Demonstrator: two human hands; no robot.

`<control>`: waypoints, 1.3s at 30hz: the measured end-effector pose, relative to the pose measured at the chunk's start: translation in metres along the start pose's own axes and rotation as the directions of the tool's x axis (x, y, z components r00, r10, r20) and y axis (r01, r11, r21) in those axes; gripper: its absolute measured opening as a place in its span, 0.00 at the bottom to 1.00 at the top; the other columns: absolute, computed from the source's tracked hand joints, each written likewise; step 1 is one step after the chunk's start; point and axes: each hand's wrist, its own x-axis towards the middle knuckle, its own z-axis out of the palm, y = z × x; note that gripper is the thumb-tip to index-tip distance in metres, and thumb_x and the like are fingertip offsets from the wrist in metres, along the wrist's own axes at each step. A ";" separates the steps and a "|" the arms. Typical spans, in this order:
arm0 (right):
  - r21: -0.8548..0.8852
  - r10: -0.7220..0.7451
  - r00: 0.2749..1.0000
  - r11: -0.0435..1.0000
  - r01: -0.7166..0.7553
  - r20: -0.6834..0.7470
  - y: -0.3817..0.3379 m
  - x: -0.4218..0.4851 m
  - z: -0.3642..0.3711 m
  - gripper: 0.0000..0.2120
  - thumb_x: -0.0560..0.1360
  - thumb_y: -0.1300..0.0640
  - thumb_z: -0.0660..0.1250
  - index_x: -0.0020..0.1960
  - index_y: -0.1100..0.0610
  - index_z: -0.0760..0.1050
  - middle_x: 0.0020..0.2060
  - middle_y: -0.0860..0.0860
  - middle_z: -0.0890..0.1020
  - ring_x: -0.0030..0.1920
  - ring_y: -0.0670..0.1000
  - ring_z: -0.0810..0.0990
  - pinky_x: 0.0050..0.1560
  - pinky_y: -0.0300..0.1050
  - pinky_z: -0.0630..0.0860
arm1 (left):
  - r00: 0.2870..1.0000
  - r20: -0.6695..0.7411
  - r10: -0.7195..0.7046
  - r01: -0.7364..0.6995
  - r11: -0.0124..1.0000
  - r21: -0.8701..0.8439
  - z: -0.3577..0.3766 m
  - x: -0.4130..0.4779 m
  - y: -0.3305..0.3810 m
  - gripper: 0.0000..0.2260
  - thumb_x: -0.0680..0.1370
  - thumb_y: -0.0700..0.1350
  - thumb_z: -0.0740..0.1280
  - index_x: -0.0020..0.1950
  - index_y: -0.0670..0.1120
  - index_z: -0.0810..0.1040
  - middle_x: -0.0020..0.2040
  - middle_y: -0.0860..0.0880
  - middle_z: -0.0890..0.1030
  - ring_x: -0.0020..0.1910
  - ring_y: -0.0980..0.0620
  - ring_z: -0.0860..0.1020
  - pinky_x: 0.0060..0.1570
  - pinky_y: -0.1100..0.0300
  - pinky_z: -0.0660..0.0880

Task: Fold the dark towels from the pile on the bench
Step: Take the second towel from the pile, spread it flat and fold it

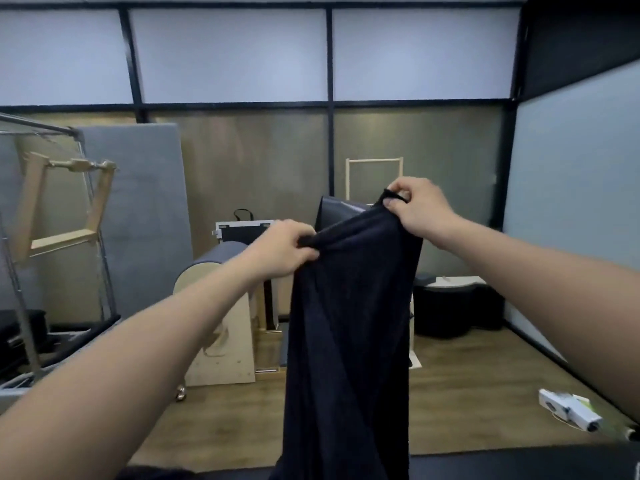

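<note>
A dark navy towel [349, 334] hangs lengthwise in front of me, held up by its top edge at chest height. My left hand [284, 247] pinches the top left corner, fingers closed on the fabric. My right hand [419, 209] grips the top right corner a little higher, a small loop of the hem poking out above the thumb. The towel's lower end drops out of view at the bottom edge, over the dark bench [519, 462]. The pile itself is not visible.
A wooden barrel-shaped exercise unit [214, 327] stands on the wood floor behind the towel. A metal frame with wooden bars [59, 216] is at the left. Dark round stools [450, 306] sit at the right wall. A white box [568, 408] lies on the floor at right.
</note>
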 end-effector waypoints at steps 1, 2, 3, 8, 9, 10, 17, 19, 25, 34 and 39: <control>0.019 0.022 0.999 1.000 -0.021 -0.040 0.001 0.002 -0.002 0.01 0.78 0.56 0.67 0.47 0.51 0.77 0.42 0.47 0.78 0.49 0.53 0.75 0.52 0.46 0.69 | 0.985 -0.169 -0.042 0.030 0.997 -0.076 -0.014 0.013 0.001 0.06 0.78 0.42 0.70 0.52 0.46 0.84 0.43 0.52 0.83 0.47 0.50 0.81 0.51 0.53 0.78; 0.061 0.034 0.996 0.998 -0.028 -0.087 -0.001 0.004 -0.004 0.02 0.79 0.55 0.65 0.48 0.50 0.75 0.43 0.47 0.77 0.49 0.53 0.74 0.51 0.46 0.69 | 0.950 -0.298 -0.088 0.028 0.980 -0.199 -0.023 0.020 0.007 0.06 0.78 0.41 0.69 0.51 0.47 0.85 0.41 0.52 0.83 0.45 0.51 0.81 0.50 0.53 0.79; 0.116 0.040 0.989 0.993 -0.024 -0.140 -0.004 0.008 -0.008 0.02 0.80 0.55 0.64 0.48 0.51 0.73 0.45 0.47 0.77 0.48 0.52 0.74 0.49 0.44 0.67 | 0.931 -0.345 -0.121 0.005 0.947 -0.321 -0.023 0.024 0.012 0.06 0.77 0.42 0.68 0.51 0.48 0.84 0.42 0.53 0.83 0.44 0.51 0.81 0.51 0.52 0.79; 0.183 -0.010 0.948 0.980 0.072 -0.319 -0.004 0.018 -0.038 0.03 0.82 0.57 0.60 0.50 0.51 0.70 0.48 0.47 0.78 0.52 0.51 0.75 0.55 0.45 0.69 | 0.977 0.201 0.072 -0.010 0.956 -0.293 0.047 -0.012 0.000 0.30 0.72 0.44 0.74 0.66 0.60 0.62 0.55 0.48 0.79 0.52 0.47 0.81 0.56 0.43 0.79; 0.170 -0.022 0.949 0.982 0.079 -0.316 -0.001 0.015 -0.040 0.03 0.82 0.57 0.60 0.51 0.51 0.71 0.49 0.47 0.78 0.51 0.50 0.75 0.54 0.44 0.69 | 0.960 0.267 0.082 0.008 0.948 -0.320 0.063 -0.025 -0.004 0.33 0.74 0.42 0.73 0.68 0.62 0.57 0.58 0.48 0.77 0.53 0.49 0.81 0.54 0.46 0.81; 0.147 -0.036 0.953 0.986 0.084 -0.302 0.002 0.011 -0.040 0.03 0.82 0.57 0.60 0.52 0.52 0.72 0.48 0.47 0.78 0.51 0.50 0.74 0.52 0.43 0.69 | 0.952 0.289 0.100 0.011 0.933 -0.361 0.079 -0.038 -0.005 0.34 0.75 0.41 0.72 0.67 0.64 0.55 0.60 0.50 0.76 0.54 0.50 0.81 0.53 0.48 0.81; 0.022 -0.132 0.976 0.990 0.137 -0.173 0.002 -0.009 -0.013 0.03 0.81 0.58 0.60 0.50 0.53 0.72 0.46 0.50 0.79 0.45 0.51 0.73 0.36 0.26 0.65 | 0.957 0.226 0.185 -0.069 0.895 -0.440 0.152 -0.085 0.012 0.38 0.78 0.41 0.70 0.78 0.64 0.51 0.71 0.57 0.70 0.65 0.57 0.73 0.63 0.62 0.73; 0.007 -0.152 0.973 0.988 0.156 -0.172 0.003 -0.012 -0.008 0.03 0.81 0.58 0.61 0.50 0.52 0.72 0.45 0.50 0.79 0.45 0.52 0.73 0.37 0.34 0.64 | 0.953 0.241 0.186 -0.069 0.904 -0.422 0.163 -0.086 0.008 0.37 0.78 0.44 0.70 0.79 0.64 0.54 0.73 0.57 0.69 0.69 0.56 0.70 0.68 0.59 0.71; 0.016 -0.148 0.952 0.987 0.158 -0.266 -0.005 -0.002 -0.021 0.04 0.81 0.58 0.60 0.52 0.54 0.73 0.44 0.45 0.78 0.46 0.48 0.73 0.43 0.34 0.66 | 0.824 0.563 0.064 0.120 0.951 -0.284 0.197 -0.100 -0.001 0.15 0.77 0.51 0.71 0.62 0.50 0.80 0.58 0.54 0.79 0.56 0.53 0.77 0.58 0.55 0.77; -0.036 -0.046 0.930 0.999 0.035 -0.365 0.031 0.005 -0.066 0.05 0.81 0.58 0.60 0.54 0.56 0.74 0.43 0.44 0.76 0.47 0.47 0.73 0.49 0.36 0.66 | 0.864 0.109 -0.492 0.482 0.870 0.109 0.182 -0.094 -0.086 0.27 0.79 0.64 0.59 0.67 0.45 0.73 0.63 0.44 0.78 0.58 0.42 0.79 0.54 0.49 0.78; -0.046 0.036 0.898 0.997 -0.063 -0.438 0.062 -0.001 -0.085 0.07 0.81 0.56 0.59 0.55 0.57 0.73 0.47 0.49 0.77 0.48 0.51 0.74 0.50 0.42 0.69 | 0.789 -0.458 -0.409 0.581 0.740 0.340 0.066 -0.042 -0.126 0.32 0.75 0.59 0.70 0.67 0.38 0.65 0.67 0.38 0.68 0.58 0.32 0.73 0.56 0.39 0.73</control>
